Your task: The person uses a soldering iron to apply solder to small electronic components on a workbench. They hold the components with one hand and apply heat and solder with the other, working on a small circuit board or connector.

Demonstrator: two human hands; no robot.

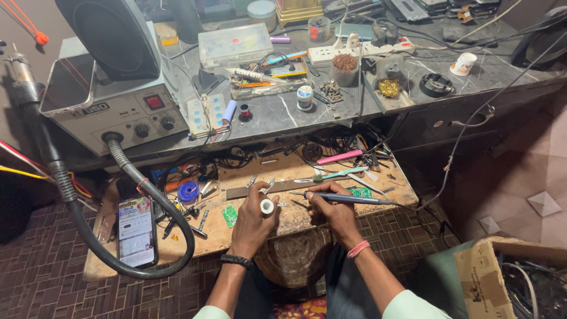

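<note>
Grey metal rework station (118, 112) fills the desk's (277, 115) left end, its label panel facing front. Lower down, the right hand (333, 210) pinches a soldering iron (348, 198); the left hand (255, 215) closes around a small white spool (267, 206), perhaps solder, partly hidden by fingers.

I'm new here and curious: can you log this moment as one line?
left hand: holds small white spool | right hand: holds soldering iron | surface: wooden board
</note>
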